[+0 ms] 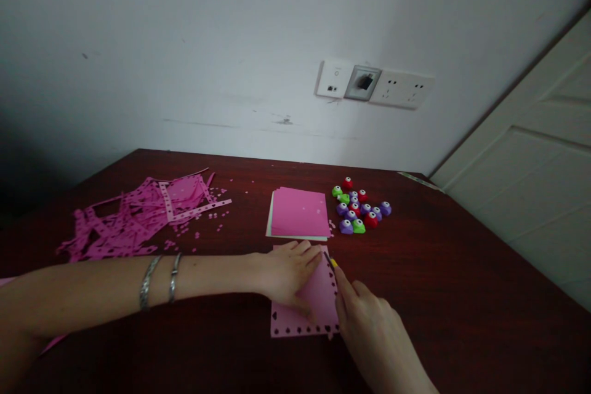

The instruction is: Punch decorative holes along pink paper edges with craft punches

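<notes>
A pink sheet of paper lies on the table, with small dark heart-shaped and other punched holes along its bottom and right edges. Flat on its upper part rests my left hand, fingers spread, pressing the sheet down. My right hand is closed around a yellow utility knife, most of which the fingers hide. Its dark thin blade touches the sheet near the top right corner, just right of my left fingertips.
Behind the sheet sits a stack of pink paper squares over a paler sheet. Several coloured craft punches stand to its right. At the left lies a heap of pink paper strips with scattered confetti. The wall with sockets borders the table's back.
</notes>
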{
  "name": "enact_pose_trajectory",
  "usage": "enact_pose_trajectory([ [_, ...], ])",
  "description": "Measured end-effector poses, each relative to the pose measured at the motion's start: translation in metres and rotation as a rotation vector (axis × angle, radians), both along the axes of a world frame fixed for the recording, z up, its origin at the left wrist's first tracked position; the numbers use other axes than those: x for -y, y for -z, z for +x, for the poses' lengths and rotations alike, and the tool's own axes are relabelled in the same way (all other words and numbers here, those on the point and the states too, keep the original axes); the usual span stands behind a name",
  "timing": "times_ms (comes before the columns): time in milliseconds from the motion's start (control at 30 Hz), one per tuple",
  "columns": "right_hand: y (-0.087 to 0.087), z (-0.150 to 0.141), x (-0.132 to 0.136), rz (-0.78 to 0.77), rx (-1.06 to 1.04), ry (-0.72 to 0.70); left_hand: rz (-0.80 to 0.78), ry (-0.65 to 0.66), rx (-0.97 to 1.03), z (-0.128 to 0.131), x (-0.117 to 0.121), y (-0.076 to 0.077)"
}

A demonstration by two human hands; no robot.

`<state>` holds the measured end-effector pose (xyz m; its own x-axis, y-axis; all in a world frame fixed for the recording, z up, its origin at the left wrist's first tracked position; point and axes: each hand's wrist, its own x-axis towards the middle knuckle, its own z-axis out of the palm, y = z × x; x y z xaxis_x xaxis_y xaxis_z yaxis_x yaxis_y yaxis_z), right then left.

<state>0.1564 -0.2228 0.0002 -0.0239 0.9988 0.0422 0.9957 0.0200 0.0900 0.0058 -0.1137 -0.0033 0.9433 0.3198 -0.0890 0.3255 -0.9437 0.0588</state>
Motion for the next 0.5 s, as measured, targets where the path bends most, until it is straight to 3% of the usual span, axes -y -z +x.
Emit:
enact_pose_trajectory([
  [500, 0.019, 0.009, 0.031, 0.067, -0.032, -0.083, -0.002, 0.014, 0.031, 0.002, 0.0, 0.007],
])
